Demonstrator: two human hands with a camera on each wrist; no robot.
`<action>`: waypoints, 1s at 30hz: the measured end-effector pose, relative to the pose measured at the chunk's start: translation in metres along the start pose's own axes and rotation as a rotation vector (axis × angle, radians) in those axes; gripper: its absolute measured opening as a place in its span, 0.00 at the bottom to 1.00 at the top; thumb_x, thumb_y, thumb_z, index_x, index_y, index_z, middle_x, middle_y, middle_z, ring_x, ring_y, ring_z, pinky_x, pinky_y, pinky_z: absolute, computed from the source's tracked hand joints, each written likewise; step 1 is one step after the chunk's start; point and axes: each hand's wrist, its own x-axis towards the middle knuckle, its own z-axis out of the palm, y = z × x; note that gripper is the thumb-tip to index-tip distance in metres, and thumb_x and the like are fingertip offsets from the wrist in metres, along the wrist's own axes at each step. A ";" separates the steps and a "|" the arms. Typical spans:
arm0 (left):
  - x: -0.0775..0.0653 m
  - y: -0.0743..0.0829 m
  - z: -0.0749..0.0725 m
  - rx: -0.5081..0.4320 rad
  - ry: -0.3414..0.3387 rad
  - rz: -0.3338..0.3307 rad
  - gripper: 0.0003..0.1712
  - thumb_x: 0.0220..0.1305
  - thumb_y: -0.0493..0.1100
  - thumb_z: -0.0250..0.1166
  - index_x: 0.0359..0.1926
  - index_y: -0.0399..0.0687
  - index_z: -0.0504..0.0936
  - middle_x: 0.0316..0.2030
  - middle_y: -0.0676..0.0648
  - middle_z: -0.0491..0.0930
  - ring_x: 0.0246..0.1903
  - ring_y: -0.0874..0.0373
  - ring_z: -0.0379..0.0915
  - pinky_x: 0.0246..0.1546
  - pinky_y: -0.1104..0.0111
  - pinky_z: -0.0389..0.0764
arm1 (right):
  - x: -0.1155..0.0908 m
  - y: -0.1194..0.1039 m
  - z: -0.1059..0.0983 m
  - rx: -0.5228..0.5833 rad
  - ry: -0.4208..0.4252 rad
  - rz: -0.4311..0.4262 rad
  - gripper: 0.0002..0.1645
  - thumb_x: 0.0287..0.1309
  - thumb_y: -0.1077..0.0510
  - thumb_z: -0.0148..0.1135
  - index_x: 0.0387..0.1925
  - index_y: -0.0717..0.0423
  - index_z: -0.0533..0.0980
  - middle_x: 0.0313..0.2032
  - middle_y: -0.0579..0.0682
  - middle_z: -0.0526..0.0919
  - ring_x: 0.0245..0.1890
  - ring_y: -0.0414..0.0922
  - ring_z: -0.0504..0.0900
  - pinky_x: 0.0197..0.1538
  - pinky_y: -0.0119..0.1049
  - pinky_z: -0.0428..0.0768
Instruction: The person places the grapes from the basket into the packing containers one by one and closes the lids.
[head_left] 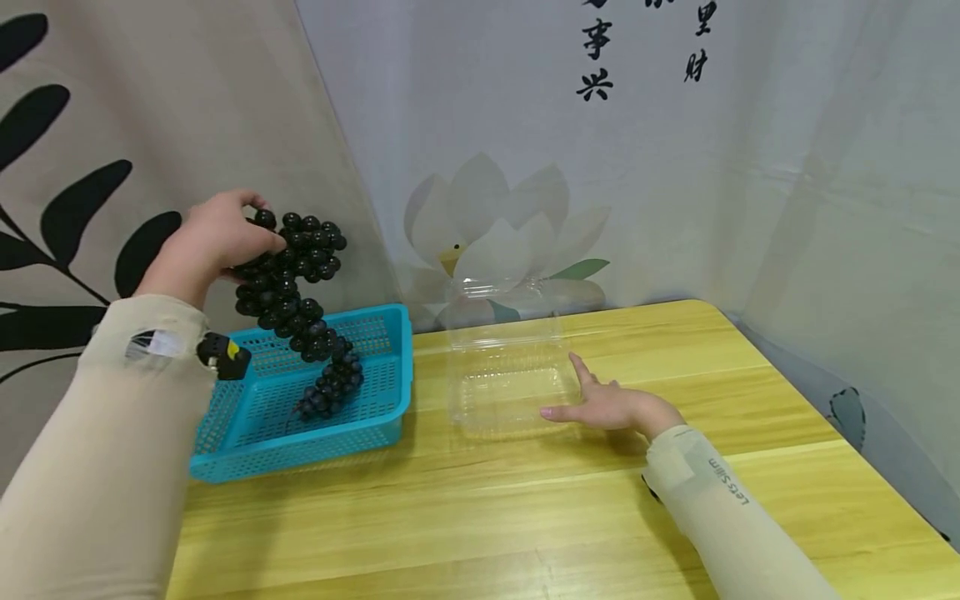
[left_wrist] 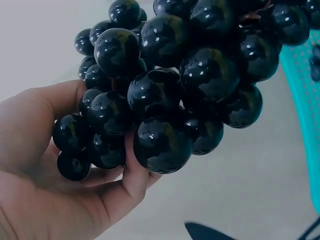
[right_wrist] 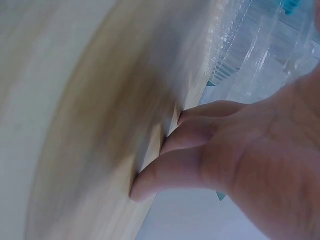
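My left hand grips a bunch of shiny black grapes by its upper end, over the back left of a blue plastic basket. In the left wrist view, thumb and fingers curl round several of the grapes. Smaller, duller dark grapes lie in the basket, just below the hanging bunch. The right hand is beside a clear plastic clamshell box with its lid raised. Its fingers are spread and extended, and in the right wrist view fingertips rest on the table.
Basket and box stand side by side on a yellow wood-grain table. Behind them hangs a pale curtain printed with a lotus, dark leaves and black characters. The table's right edge slants away toward the back.
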 end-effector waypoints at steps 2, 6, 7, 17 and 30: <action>0.001 0.011 0.003 -0.004 0.017 0.022 0.40 0.75 0.46 0.61 0.80 0.41 0.56 0.74 0.16 0.51 0.45 0.37 0.75 0.31 0.54 0.91 | 0.000 0.000 0.000 0.003 0.001 0.007 0.82 0.58 0.14 0.59 0.83 0.44 0.17 0.85 0.66 0.43 0.80 0.82 0.32 0.76 0.83 0.39; 0.003 0.031 0.010 -0.008 0.047 0.058 0.38 0.74 0.47 0.62 0.79 0.45 0.59 0.74 0.21 0.58 0.33 0.47 0.78 0.29 0.58 0.88 | 0.000 -0.001 0.001 0.006 0.000 0.009 0.82 0.58 0.14 0.59 0.84 0.44 0.18 0.85 0.66 0.41 0.80 0.81 0.32 0.75 0.84 0.40; 0.004 0.036 0.013 -0.003 0.056 0.068 0.38 0.73 0.47 0.62 0.78 0.46 0.60 0.75 0.22 0.58 0.33 0.47 0.78 0.31 0.58 0.87 | 0.000 -0.001 0.001 0.006 -0.001 0.008 0.82 0.57 0.14 0.59 0.84 0.44 0.18 0.85 0.65 0.41 0.80 0.81 0.32 0.75 0.84 0.40; -0.002 0.097 0.047 -0.053 0.108 0.244 0.29 0.71 0.46 0.64 0.70 0.54 0.70 0.73 0.34 0.68 0.62 0.37 0.65 0.57 0.41 0.73 | -0.002 -0.003 0.001 0.019 -0.002 0.009 0.81 0.58 0.15 0.59 0.84 0.43 0.17 0.86 0.64 0.40 0.80 0.81 0.30 0.75 0.84 0.40; -0.012 0.149 0.095 -0.055 0.044 0.432 0.29 0.68 0.38 0.65 0.67 0.59 0.73 0.65 0.37 0.75 0.35 0.47 0.70 0.46 0.54 0.76 | -0.005 -0.002 0.001 0.021 0.000 0.006 0.81 0.58 0.14 0.58 0.84 0.43 0.18 0.86 0.63 0.37 0.80 0.81 0.31 0.77 0.82 0.40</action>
